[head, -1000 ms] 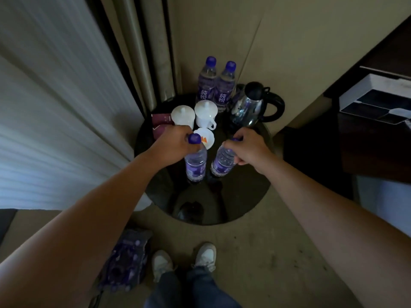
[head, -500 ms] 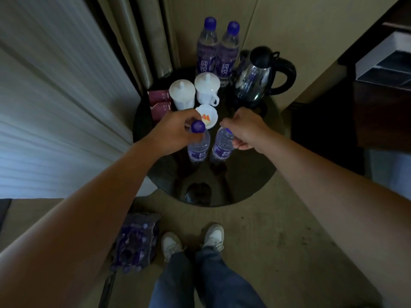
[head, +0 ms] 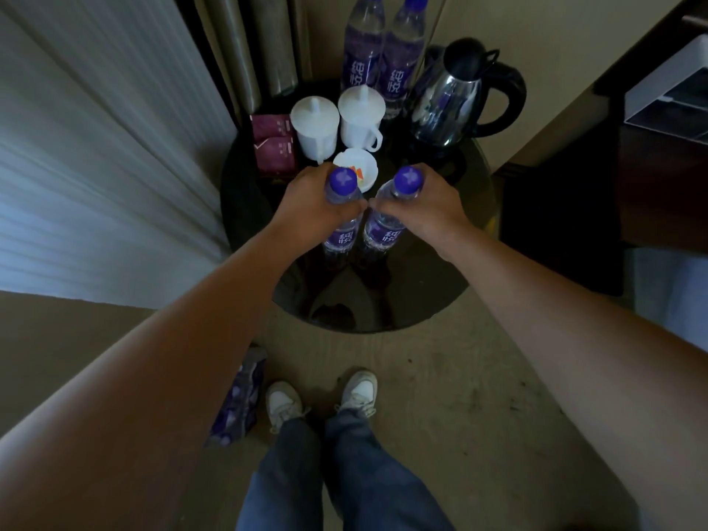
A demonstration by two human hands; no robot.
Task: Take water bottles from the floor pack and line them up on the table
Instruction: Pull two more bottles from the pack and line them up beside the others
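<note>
Head view: at the centre of the frame, the left hand is wrapped around the shoulder of the left water bottle, and the right hand grips the right water bottle the same way. On both hands the fingers are curled close around the plastic just under the purple caps, with the knuckles of the two hands almost meeting between the bottles. Both bottles stand upright, side by side, on the round black glass table.

This looks like the placing step: the pair is being set down or squared up in front of the two taller water bottles at the top of the frame. The next move probably calls for letting go without tipping them, then stooping to the floor pack at lower left for more.

The bottle bases merge with their dark reflections, so whether they fully rest on the glass cannot be told. The left forearm covers most of the pack, so its remaining count is unknown. The tall bottles' caps are cropped by the top edge. Two white lidded cups, a steel kettle and maroon sachets crowd the far side.
</note>
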